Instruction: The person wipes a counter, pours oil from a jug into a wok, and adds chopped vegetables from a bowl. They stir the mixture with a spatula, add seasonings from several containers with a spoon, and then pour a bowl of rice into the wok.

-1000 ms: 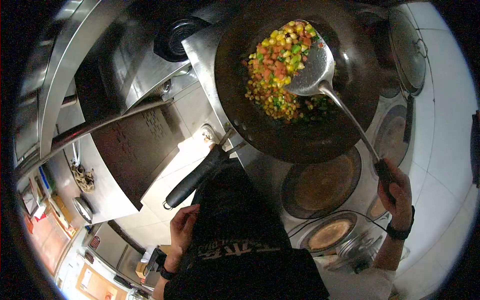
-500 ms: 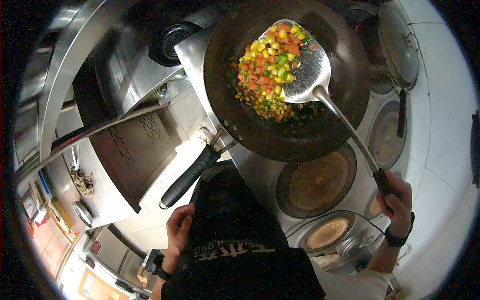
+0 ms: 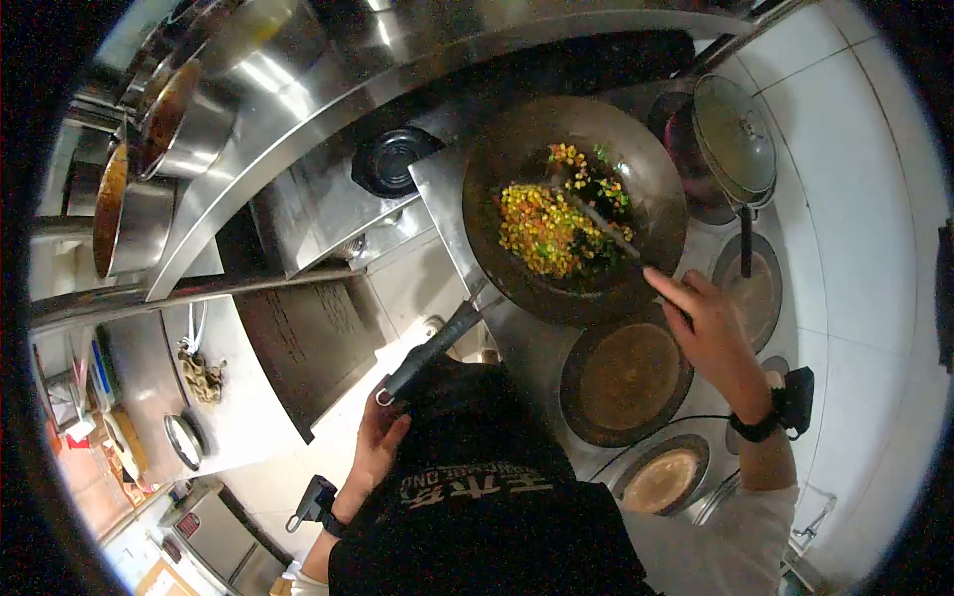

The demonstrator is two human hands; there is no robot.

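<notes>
My right hand (image 3: 711,328) is closed round the handle end of a wok spatula (image 3: 606,223), index finger stretched along it. The spatula's shaft slants down into a dark wok (image 3: 497,253), where its blade is hidden among the food. Diced corn, carrot and green pieces (image 3: 542,228) lie in the wok's bottom, with a few scattered toward its far side. Beside the end of the wok's black handle (image 3: 427,353) is my left hand (image 3: 378,442), thumb and fingers loosely apart and not wrapped round it.
A lidded pot (image 3: 730,149) stands right of the wok. Round burner plates (image 3: 626,382) cover the stove nearer me. Metal pots (image 3: 189,124) sit on a steel shelf (image 3: 328,119) at upper left. A black dish (image 3: 397,159) lies left of the wok.
The spatula, raised with a load of vegetables before, is now down in the wok and the vegetables lie there. My right hand moved toward the wok; the view shifted.
</notes>
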